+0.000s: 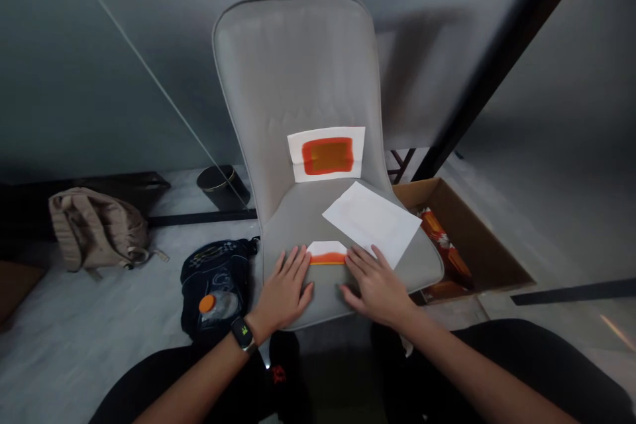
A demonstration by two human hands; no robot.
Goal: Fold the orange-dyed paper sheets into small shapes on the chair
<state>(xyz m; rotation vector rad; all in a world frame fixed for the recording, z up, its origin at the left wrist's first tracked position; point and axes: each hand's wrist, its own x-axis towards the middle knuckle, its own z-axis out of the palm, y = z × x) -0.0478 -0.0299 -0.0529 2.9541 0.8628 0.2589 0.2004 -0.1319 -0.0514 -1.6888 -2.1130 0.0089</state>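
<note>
A grey upholstered chair (298,79) stands in front of me, and both my hands rest on its seat. My left hand (285,288) lies flat with fingers spread, its fingertips at the left end of a white paper piece with an orange band (326,253). My right hand (377,288) lies with its fingers at that piece's right end, close to a larger white sheet (372,224) lying tilted across the seat. Propped against the backrest is a white sheet with an orange rectangle (326,154). Neither hand visibly grips anything.
To the right of the chair is an open cardboard box (467,232) holding orange-red printed material. On the floor at left lie a beige backpack (94,228), a black bag with an orange cap (216,288) and a black cylinder (222,187). A black post rises at right.
</note>
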